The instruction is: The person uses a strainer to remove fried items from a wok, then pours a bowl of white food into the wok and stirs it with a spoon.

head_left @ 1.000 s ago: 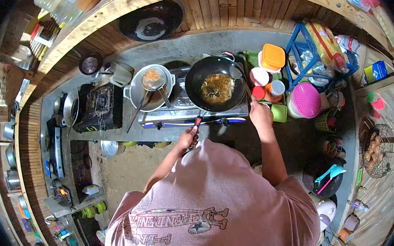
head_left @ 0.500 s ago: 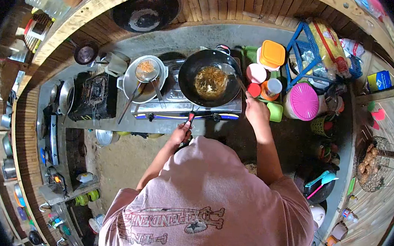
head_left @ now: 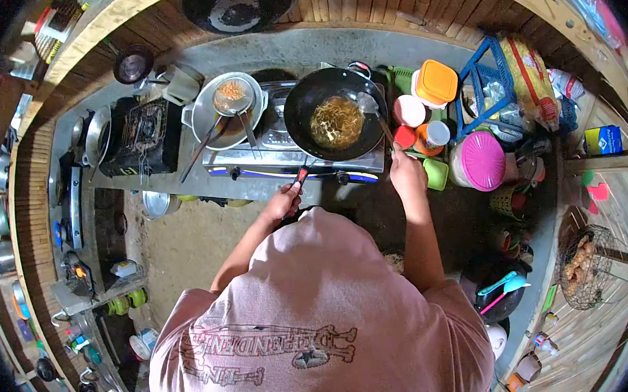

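My left hand (head_left: 284,200) is wrapped round the red and black handle (head_left: 302,175) of a black wok. The wok (head_left: 302,105) sits on the right side of the silver gas stove (head_left: 220,159). Brown shredded food in liquid (head_left: 337,123) lies in the wok. My right hand (head_left: 407,176) grips the handle of a metal ladle (head_left: 367,104), whose head is inside the wok near its right wall. Left of the wok, a strainer with orange bits (head_left: 234,97) rests over a grey pot (head_left: 197,116).
Right of the wok stand a red-lidded jar (head_left: 404,137), an orange-lidded tub (head_left: 436,83), a green cup (head_left: 435,174) and a pink-lidded container (head_left: 483,161). A blue rack (head_left: 477,68) is behind them. A black stove (head_left: 142,138) stands at the left.
The whole view has shifted slightly. The ladle head sits a little further right and higher in the wok, and the shredded food looks more gathered. Both hands keep their holds.
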Tool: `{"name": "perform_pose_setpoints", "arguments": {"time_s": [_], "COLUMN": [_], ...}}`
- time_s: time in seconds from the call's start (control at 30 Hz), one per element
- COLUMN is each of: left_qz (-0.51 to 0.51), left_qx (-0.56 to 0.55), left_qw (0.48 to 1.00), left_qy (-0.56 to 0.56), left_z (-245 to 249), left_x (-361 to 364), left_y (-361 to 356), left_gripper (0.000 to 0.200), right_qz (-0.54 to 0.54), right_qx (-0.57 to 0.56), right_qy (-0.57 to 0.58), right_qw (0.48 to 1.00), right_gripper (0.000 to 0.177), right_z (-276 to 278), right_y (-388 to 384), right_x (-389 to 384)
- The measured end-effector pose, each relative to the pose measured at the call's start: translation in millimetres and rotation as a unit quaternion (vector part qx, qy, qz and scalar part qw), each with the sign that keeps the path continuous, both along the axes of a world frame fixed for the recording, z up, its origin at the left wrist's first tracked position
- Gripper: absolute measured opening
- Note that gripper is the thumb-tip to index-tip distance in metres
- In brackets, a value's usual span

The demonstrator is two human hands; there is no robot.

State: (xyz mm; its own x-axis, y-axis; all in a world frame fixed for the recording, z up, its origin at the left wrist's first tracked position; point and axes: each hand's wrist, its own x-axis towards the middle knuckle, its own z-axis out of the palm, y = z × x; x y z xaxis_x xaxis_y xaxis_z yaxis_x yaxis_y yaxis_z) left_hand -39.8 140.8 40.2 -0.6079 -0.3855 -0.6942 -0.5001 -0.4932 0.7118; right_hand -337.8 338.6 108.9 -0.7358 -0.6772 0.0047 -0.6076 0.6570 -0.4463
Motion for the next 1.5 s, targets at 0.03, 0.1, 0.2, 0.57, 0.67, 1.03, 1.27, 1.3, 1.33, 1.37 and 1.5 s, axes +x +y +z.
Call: {"name": "perform_pose_setpoints", "arguments": {"time_s": [0.03,0.1,0.2,0.57,0.67,1.03,1.27,1.3,1.33,1.37,1.5], "left_qz": [0.003,0.014,0.004,0.007,0.015,0.006,-0.011,-0.011,-0.010,-0.009,-0.012], "left_qx": [0.003,0.006,0.003,0.021,0.038,0.027,0.018,0.019,0.016,0.013,0.011], "left_qw": [1.000,1.000,1.000,1.000,0.999,1.000,1.000,1.000,1.000,1.000,1.000], "left_qy": [0.002,-0.006,-0.008,0.000,0.010,-0.005,0.004,0.004,-0.001,-0.006,-0.004], "left_z": [0,-3,-4,-7,-18,-11,-20,-17,-13,-11,-14], "left_x": [-1,0,1,8,8,7,9,9,9,8,9], "left_y": [0,0,-4,-7,-8,-9,-11,-10,-10,-10,-10], "left_gripper": [0.035,0.035,0.036,0.040,0.040,0.042,0.040,0.040,0.040,0.039,0.040], "right_qz": [0.004,0.020,0.044,-0.009,-0.016,-0.141,0.034,0.044,0.044,0.044,0.049], "right_qx": [-0.009,-0.011,-0.059,-0.040,-0.040,-0.144,-0.154,-0.140,-0.140,-0.123,-0.120], "right_qy": [0.010,-0.040,-0.090,-0.103,-0.105,-0.465,-0.230,-0.225,-0.225,-0.217,-0.229], "right_qw": [1.000,0.999,0.993,0.994,0.994,0.862,0.960,0.963,0.963,0.967,0.965], "right_gripper": [0.036,0.035,0.035,0.039,0.040,0.038,0.036,0.036,0.036,0.036,0.036], "right_z": [-3,-10,-14,-11,-21,-19,-10,-5,7,22,21], "right_y": [-1,-2,-1,9,11,-2,4,4,3,1,4], "right_x": [1,6,4,-5,-6,4,11,12,16,21,22]}}
